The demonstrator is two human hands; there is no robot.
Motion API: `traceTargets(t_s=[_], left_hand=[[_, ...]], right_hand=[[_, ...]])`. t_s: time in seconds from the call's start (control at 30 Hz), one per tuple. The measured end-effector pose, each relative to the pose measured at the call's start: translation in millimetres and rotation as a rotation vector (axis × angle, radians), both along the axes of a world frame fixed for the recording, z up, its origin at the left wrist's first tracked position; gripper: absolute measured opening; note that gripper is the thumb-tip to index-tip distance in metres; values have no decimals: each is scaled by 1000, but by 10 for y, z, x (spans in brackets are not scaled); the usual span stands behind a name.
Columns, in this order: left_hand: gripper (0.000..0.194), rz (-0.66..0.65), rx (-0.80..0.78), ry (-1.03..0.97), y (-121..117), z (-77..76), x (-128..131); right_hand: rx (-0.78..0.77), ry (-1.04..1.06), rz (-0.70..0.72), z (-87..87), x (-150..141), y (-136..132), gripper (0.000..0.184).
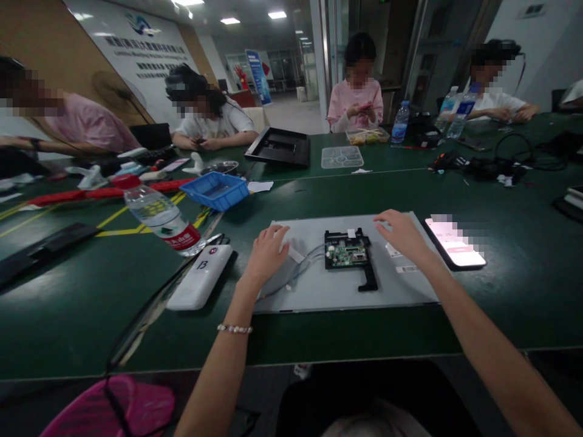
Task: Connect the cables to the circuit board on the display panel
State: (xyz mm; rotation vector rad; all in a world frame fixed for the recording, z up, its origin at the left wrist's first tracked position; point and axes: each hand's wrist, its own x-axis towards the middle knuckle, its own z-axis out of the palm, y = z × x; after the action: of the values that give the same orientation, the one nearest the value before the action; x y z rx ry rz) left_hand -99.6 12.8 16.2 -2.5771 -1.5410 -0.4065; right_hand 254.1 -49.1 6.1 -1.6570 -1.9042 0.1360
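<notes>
A flat grey panel (310,294), like the back of a display panel, lies on the table before me. On it sits a green circuit board (348,255) in a black plastic bracket (371,276), with thin grey cables (296,276) running left from it. My left hand (268,254) is over the panel's left side near the cables, fingers apart and slightly bent, holding nothing. Over the right side, near white labels (405,269), my right hand (403,235) is also open and holds nothing. Whether either hand touches the panel, I cannot tell.
Left of the panel are a white power bank (200,279), a water bottle (159,218) and a blue tray (216,191). A lit phone (455,243) lies to the right. Farther back are a black frame (280,147) and a clear divided box (342,158). Several people sit around the table.
</notes>
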Motion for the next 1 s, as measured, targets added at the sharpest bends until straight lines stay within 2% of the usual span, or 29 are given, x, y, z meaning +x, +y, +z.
traceTargets(t_s=[0.1, 0.2, 0.37, 0.8, 1.0], left_hand=[[40, -49, -8, -22, -20, 0, 23], [38, -103, -42, -27, -36, 1, 44], [37, -127, -67, -53, -33, -22, 64], [37, -158, -51, -35, -34, -38, 74], [37, -153, -37, -39, -31, -42, 75]], right_hand=[[-16, -21, 170, 6, -288, 40, 30], [-43, -64, 231, -50, -421, 97, 30], [-42, -81, 231, -117, -430, 182, 27], [-42, -127, 213, -79, -505, 154, 25], [82, -81, 38, -38, -301, 135, 32]])
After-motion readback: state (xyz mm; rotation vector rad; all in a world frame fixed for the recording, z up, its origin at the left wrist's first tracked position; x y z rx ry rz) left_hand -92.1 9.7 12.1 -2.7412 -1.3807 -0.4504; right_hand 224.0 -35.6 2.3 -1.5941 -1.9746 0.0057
